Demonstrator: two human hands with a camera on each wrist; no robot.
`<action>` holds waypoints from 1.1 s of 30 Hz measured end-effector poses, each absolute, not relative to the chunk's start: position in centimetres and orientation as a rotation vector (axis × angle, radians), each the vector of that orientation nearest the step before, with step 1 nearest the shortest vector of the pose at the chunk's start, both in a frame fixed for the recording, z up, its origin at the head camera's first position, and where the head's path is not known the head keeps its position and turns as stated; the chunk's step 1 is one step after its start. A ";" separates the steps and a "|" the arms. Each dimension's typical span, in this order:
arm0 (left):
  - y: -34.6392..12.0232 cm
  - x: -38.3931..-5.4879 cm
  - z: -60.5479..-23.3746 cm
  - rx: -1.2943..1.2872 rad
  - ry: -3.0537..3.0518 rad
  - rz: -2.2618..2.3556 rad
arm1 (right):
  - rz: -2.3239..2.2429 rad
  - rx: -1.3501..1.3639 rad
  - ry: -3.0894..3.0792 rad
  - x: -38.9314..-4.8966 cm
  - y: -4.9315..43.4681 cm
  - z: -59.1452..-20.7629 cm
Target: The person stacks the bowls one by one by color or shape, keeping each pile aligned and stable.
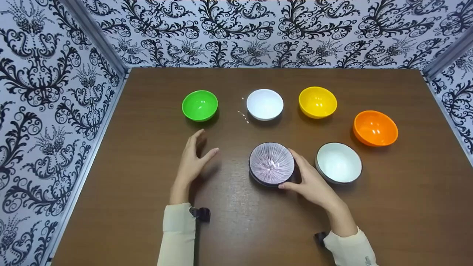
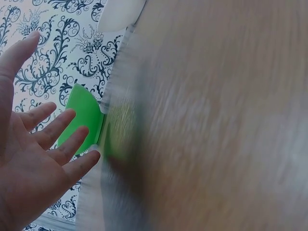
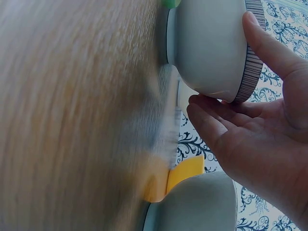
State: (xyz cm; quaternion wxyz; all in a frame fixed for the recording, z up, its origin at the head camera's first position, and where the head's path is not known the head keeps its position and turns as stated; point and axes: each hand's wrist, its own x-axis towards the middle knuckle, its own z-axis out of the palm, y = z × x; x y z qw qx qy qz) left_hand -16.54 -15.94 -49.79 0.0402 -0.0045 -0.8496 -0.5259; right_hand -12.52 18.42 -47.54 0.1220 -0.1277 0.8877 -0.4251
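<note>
A bowl [image 1: 272, 162] with purple-white radiating lines inside stands upright near the middle of the table. My right hand [image 1: 312, 181] holds its right side, thumb at the near rim and fingers round the far side. In the right wrist view, a dark-striped band [image 3: 251, 72] tops a plain pale body [image 3: 209, 45]; whether these are two nested bowls I cannot tell. My left hand [image 1: 194, 157] hovers with spread fingers and holds nothing. Beyond its fingertips stands a green bowl [image 1: 200, 106], also visible in the left wrist view. Just right of my right hand is a pale dark-rimmed bowl [image 1: 339, 162].
A white bowl [image 1: 265, 104] and a yellow bowl [image 1: 317, 102] stand towards the back of the brown table [image 1: 140, 166]. An orange bowl [image 1: 375, 128] is at the right. Small white specks [image 1: 243, 115] lie left of the white bowl. Patterned walls [image 1: 236, 37] border the table.
</note>
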 end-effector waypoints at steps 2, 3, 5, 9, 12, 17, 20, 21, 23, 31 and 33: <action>-16.0 -16.6 -49.8 -0.012 -2.600 -1.614 | -1.239 -0.372 2.591 -12.5 18.4 -47.5; -16.0 -16.6 -49.8 -0.010 -2.599 -1.616 | -1.237 -0.371 2.592 -12.5 18.4 -47.5; -16.1 -16.6 -49.7 -0.007 -2.597 -1.620 | -1.232 -0.370 2.593 -12.6 18.4 -47.5; -16.2 -16.7 -49.7 0.001 -2.598 -1.623 | -1.223 -0.368 2.594 -12.6 18.4 -47.5; -16.3 -16.8 -49.7 0.003 -2.601 -1.624 | -1.224 -0.369 2.593 -12.6 18.4 -47.5; -16.5 -16.8 -49.7 0.003 -2.610 -1.619 | -1.227 -0.375 2.594 -12.6 18.4 -47.5; -16.7 -16.9 -49.7 0.006 -2.617 -1.618 | -1.229 -0.377 2.596 -12.6 18.4 -47.5; -16.7 -16.9 -49.6 0.007 -2.619 -1.617 | -1.229 -0.377 2.596 -12.6 18.4 -47.5; -16.8 -17.0 -49.6 0.010 -2.618 -1.620 | -1.231 -0.377 2.595 -12.6 18.4 -47.5; -17.0 -17.2 -49.7 0.035 -2.624 -1.605 | -1.236 -0.379 2.599 -12.4 18.4 -47.4; -17.0 -17.3 -49.7 0.045 -2.621 -1.604 | -1.237 -0.375 2.595 -12.4 18.4 -47.4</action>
